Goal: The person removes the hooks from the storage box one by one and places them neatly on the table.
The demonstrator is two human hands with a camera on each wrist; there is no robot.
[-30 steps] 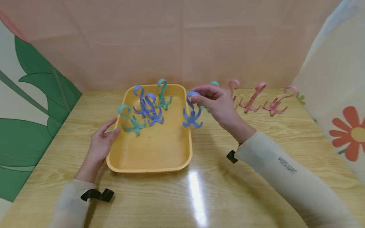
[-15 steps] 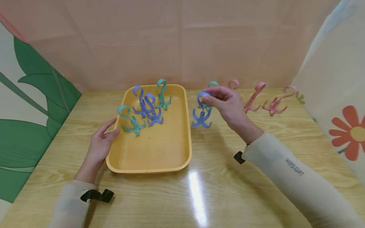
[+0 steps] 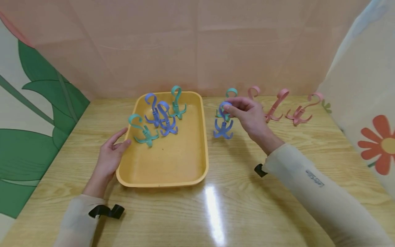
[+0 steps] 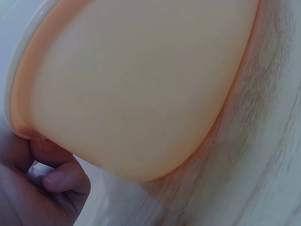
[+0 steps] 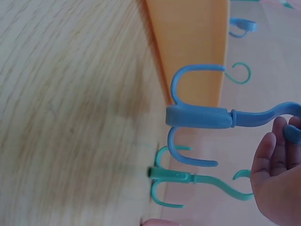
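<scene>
Wood-grain table (image 3: 166,212) is bearing a yellow tray (image 3: 172,161). Left hand (image 3: 110,156) is gripping it at 9 o'clock, fingers curled; right hand (image 3: 251,118), nearly closed, is pinching a blue hook (image 3: 223,131) by the top, beside the tray at 3 o'clock.

Right sleeve (image 3: 327,202), small dark lettering (image 3: 314,178) — too blurred to read

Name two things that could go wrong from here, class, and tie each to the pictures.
The blue hook pinched in the right hand might snag the green hook just behind it. In the tray, the back blue hook and the front blue hook overlap in the head view, so their prongs could tangle if one is lifted.
</scene>
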